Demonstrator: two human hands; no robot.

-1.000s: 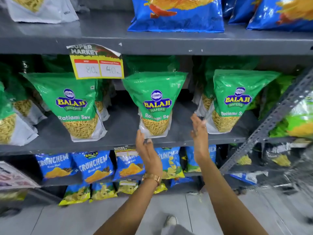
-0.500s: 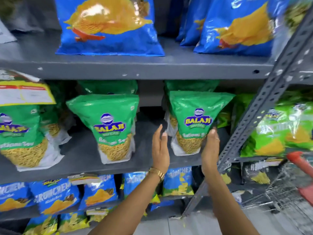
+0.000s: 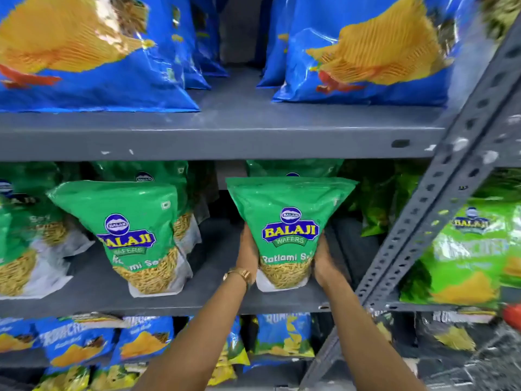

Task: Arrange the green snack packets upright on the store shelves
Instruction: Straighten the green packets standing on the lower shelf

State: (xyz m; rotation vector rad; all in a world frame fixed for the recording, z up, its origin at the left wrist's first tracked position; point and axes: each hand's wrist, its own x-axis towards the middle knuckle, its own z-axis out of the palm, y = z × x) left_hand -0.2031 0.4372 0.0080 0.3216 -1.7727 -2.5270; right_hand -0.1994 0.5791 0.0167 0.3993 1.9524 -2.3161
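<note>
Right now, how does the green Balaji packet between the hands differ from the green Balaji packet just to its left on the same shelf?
The held packet is gripped at its lower sides by the left hand and right hand; the left packet stands untouched. The held packet faces squarely forward and looks upright; the left packet is turned slightly and leans. The held packet's top edge is flat; the left packet's sags at one corner. Both are green Ratlami Sev packs on the grey shelf.

Green packet (image 3: 289, 230) — between both hands
</note>
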